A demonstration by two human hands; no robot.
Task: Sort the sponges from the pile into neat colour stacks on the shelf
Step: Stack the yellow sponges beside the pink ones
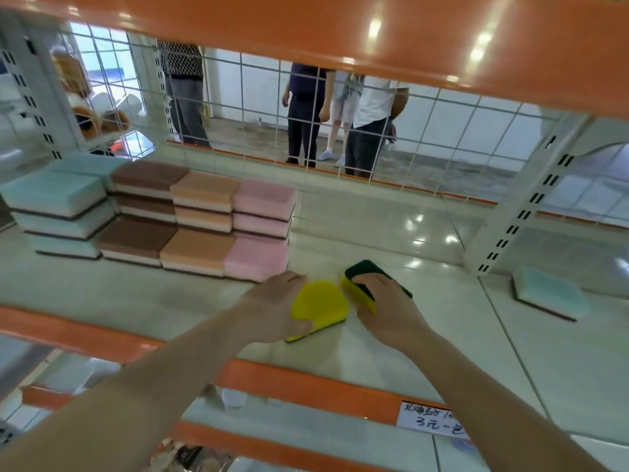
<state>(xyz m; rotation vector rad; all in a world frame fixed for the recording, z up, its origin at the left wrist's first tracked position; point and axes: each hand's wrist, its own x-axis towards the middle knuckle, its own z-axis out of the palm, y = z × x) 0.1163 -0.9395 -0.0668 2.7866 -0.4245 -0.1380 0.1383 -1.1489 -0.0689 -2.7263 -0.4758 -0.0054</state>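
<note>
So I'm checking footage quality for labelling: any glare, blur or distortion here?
Head view: ceiling lights glare off the glossy shelf and the orange shelf above; wide-angle bending curves the uprights; the near forearms and edges smear, though both hands' yellow-green sponges stay readable.

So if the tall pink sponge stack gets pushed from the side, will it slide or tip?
The pink stack would probably shift layer by layer: its sponges already sit slightly offset. They look like light foam, so a nudge could move them easily. The orange stack touches its left side, so a push from the right seems less likely to topple it.
</note>
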